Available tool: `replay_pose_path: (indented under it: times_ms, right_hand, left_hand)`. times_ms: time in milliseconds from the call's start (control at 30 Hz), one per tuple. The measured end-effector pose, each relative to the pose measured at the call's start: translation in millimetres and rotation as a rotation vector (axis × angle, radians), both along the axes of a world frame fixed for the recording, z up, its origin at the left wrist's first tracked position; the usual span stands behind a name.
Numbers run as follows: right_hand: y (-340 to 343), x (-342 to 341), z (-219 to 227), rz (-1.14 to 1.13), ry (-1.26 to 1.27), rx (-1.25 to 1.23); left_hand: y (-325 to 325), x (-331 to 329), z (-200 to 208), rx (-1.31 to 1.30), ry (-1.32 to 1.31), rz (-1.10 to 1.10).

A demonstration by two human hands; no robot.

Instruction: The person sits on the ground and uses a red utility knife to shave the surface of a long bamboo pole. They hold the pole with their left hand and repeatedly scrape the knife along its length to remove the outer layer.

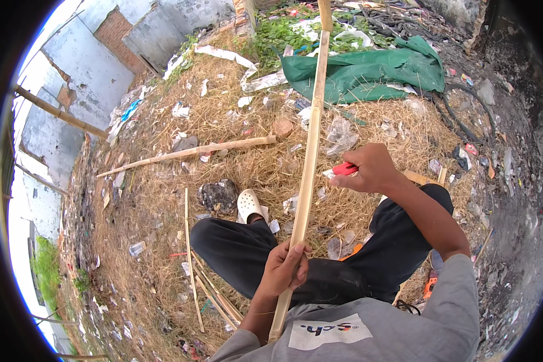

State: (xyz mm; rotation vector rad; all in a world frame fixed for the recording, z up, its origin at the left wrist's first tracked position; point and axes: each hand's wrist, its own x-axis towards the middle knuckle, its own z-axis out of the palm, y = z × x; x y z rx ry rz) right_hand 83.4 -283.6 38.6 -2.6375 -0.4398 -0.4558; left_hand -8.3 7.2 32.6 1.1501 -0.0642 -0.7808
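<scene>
A long split bamboo piece, hollow side showing, runs from my lap away past the middle of the view. My left hand is closed around its near part, just above my lap. To the right of the bamboo, my right hand grips a red-handled utility knife. The knife's tip points left toward the bamboo, with a small gap seeming to lie between them. Whether the blade is extended is hard to make out.
A bamboo pole lies on the straw-covered ground, left of the held piece. Thin bamboo strips lie beside my left knee, near a dark rock. Green sheeting is spread at the far side. An orange tool sits by my right hip.
</scene>
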Motion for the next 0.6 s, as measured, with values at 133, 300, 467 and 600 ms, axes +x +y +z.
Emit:
replay_pose_path:
  times_ms: [133, 300, 467, 600]
  right_hand:
    - [30, -12, -9, 0.075, -0.044, -0.058]
    - [18, 9, -12, -0.022, -0.188, -0.098]
    - [26, 5, -14, 0.035, -0.167, -0.105]
    - [22, 19, -20, 0.038, -0.250, -0.132]
  left_hand:
    - [-3, -3, 3, 0.078, -0.033, 0.009]
    - [-6, -4, 7, 0.197, -0.105, -0.001]
    - [-5, -2, 10, 0.214, -0.111, -0.005]
    - [-8, 1, 8, 0.235, -0.148, 0.010]
